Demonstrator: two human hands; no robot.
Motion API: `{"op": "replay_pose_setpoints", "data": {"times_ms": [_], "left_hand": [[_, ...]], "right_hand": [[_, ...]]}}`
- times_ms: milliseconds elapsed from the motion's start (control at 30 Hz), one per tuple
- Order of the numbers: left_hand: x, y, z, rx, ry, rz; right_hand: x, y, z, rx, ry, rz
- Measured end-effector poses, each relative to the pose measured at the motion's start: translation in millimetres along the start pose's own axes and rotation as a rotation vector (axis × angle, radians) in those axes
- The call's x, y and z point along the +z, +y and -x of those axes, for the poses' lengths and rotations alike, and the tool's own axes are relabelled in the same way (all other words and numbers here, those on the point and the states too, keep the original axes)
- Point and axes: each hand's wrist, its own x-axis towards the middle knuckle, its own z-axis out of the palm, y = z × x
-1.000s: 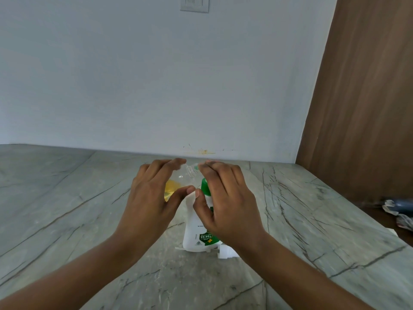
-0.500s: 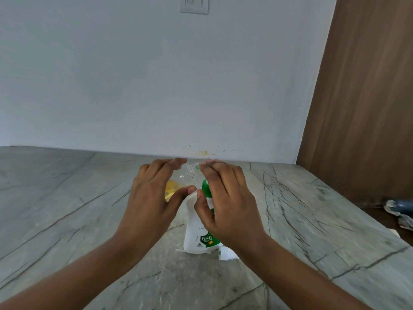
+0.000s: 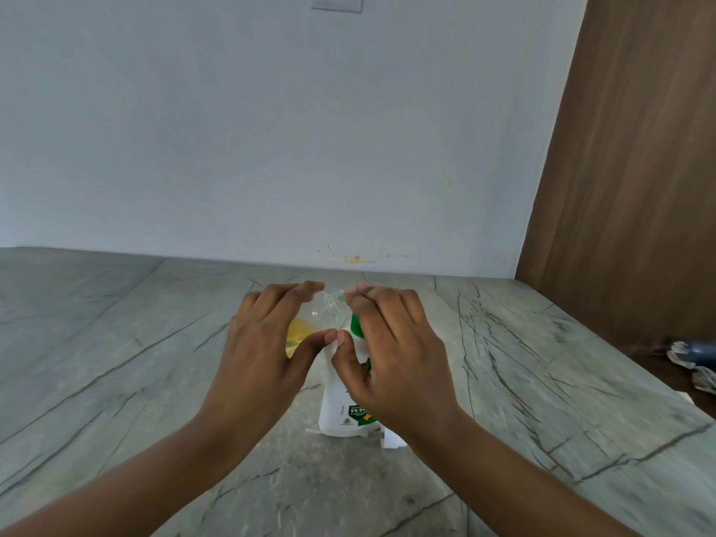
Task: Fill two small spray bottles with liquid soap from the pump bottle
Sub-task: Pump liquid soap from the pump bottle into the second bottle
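A white pump bottle (image 3: 341, 405) with a green pump head and a green label stands on the marble counter (image 3: 116, 362). My right hand (image 3: 391, 354) lies over its pump head, fingers curved down. My left hand (image 3: 267, 343) holds a small clear spray bottle (image 3: 306, 327), tilted, with yellow soap in its lower part. Its open neck (image 3: 332, 302) points right and sits at the pump's green nozzle, between my two sets of fingertips. My thumbs almost touch. Most of the small bottle is hidden behind my left hand.
A small white object (image 3: 391, 439) lies on the counter beside the pump bottle's base, half hidden by my right wrist. A brown wooden panel (image 3: 635, 188) rises at the right. Past the counter's right edge lie a dark thing and crumpled white pieces (image 3: 693, 358).
Both hands and both bottles have stayed almost still; the picture has only shifted slightly with my head.
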Motion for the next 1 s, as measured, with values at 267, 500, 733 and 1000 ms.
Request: {"op": "replay_pose_setpoints", "data": {"times_ms": [267, 500, 733, 1000], "left_hand": [[-1.1, -0.4, -1.1, 0.019, 0.007, -0.004], [-5.3, 5.4, -7.1, 0.013, 0.036, 0.01], [-5.9, 3.6, -7.6, 0.024, 0.042, 0.003], [-4.7, 3.0, -7.8, 0.025, 0.05, 0.001]], "right_hand": [[-3.2, 1.7, -2.3, -0.008, -0.018, -0.011], [-9.8, 4.0, -10.6, -0.018, -0.045, -0.008], [-12.6, 2.6, -12.3, -0.011, -0.06, 0.0], [-9.2, 3.0, -10.2, -0.004, -0.046, 0.0]]}}
